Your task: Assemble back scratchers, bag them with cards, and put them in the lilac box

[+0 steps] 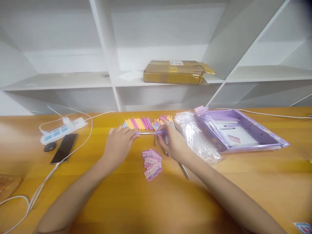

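Observation:
Between my hands a thin metal rod point(147, 133) lies level, with a purple piece at each end. My left hand point(120, 143) is closed on its left purple end. The fingers of my right hand point(173, 143) are closed round the purple pronged head point(161, 132) at its right end. Just behind them lies a row of yellow, pink and purple sticks point(138, 123). Several coloured pronged heads point(158, 123) sit behind my right hand, partly hidden by it. Metal rods point(184, 171) show below that hand. Pink printed cards point(152, 164) lie fanned on the table nearer me.
Clear plastic bags point(198, 138) lie to the right, against an open purple box point(258, 147). At the left are a power strip point(63, 130), a phone point(64, 149), a black mouse point(50, 147) and white cables. A taped carton point(173, 72) rests on the shelf behind the wooden table point(109, 201).

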Tool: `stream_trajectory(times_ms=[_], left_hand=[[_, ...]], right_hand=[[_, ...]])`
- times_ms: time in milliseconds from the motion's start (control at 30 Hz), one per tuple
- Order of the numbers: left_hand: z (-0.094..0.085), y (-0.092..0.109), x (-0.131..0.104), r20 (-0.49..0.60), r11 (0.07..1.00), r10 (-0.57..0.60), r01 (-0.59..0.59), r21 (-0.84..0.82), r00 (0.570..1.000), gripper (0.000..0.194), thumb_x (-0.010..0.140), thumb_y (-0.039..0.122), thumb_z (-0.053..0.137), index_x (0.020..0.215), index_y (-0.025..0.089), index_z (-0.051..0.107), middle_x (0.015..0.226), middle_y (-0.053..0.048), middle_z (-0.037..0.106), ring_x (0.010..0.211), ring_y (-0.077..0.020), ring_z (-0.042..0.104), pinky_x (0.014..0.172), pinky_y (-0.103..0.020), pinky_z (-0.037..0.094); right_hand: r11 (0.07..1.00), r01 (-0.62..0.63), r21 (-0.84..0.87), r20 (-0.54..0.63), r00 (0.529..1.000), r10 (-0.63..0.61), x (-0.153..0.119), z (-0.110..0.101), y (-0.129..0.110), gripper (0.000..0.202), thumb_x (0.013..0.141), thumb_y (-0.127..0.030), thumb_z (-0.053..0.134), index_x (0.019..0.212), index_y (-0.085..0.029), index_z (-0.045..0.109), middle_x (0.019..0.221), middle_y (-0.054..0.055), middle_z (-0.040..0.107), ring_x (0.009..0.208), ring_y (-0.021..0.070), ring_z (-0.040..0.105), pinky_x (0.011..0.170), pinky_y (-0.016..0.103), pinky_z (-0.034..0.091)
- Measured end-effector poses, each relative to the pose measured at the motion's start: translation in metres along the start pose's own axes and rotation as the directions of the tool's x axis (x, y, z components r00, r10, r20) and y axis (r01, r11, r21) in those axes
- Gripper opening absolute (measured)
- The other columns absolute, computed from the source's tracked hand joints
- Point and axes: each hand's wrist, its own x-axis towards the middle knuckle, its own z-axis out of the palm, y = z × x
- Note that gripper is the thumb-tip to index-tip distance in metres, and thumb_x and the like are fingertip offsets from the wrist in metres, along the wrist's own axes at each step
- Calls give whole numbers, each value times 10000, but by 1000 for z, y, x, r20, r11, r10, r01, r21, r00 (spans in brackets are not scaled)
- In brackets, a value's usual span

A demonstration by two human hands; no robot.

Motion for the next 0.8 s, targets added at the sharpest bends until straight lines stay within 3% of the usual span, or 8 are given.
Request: stream_trajectory(times_ms=[100,167,233,467,600,700,767,800], left_hand=[[0,-6,3,9,1000,-12,12,2,1000,290,1095,429,488,1144,283,734,1005,-40,786,937,-251,639,763,-382,333],[3,-6,4,29,1000,-17,18,-13,999,306,1101,440,467,1146,271,718,1038,-49,783,963,-255,652,783,-383,353],[8,-4,5,76,999,-20,22,-26,997,311,1109,432,442,1135,255,696,1061,-55,780,985,-258,668,802,-381,370],[25,-8,7,363,984,-41,100,-146,931,312,1135,394,318,1042,225,564,951,-71,756,793,-249,692,628,-327,344],[33,-13,8,407,984,-80,138,-114,910,311,1135,374,274,1127,205,534,941,-108,747,742,-274,688,590,-324,318],[37,-13,8,410,982,-79,143,-127,909,325,1133,381,263,1110,205,535,947,-114,744,767,-276,699,607,-323,350],[38,-11,8,415,979,-68,142,-149,907,331,1132,392,264,1090,209,537,963,-115,747,809,-276,713,637,-327,390],[38,-10,8,417,977,-62,140,-160,907,332,1131,393,263,1087,211,537,978,-118,751,833,-278,720,655,-331,408]], right_hand=[[994,-95,54,71,993,91,9,-13,12,467,992,-252,619,1446,-229,511,1023,55,704,747,183,651,712,335,555],[995,-92,30,133,987,87,11,-20,17,197,1000,-286,626,1184,-222,653,916,39,691,711,176,631,685,320,532],[999,-49,-15,144,988,50,11,-24,19,101,1021,-297,610,1008,-217,671,860,38,676,717,179,620,684,313,509],[982,55,-182,-4,998,-56,14,-34,26,140,1049,-306,586,1060,-216,692,898,52,701,804,195,650,729,311,491],[938,-112,-327,1,993,119,21,-68,47,214,1036,-320,554,961,-214,725,959,62,761,809,200,677,736,314,471],[808,-283,-516,-49,952,302,20,-100,77,259,1020,-341,520,990,-205,738,958,83,774,816,237,687,710,333,445],[669,-382,-638,13,863,506,16,-120,102,301,1016,-395,512,1037,-207,746,992,104,779,858,272,700,704,346,449],[598,-410,-689,69,784,617,13,-129,115,329,1010,-435,525,1054,-204,755,996,117,780,865,286,706,707,354,459]])
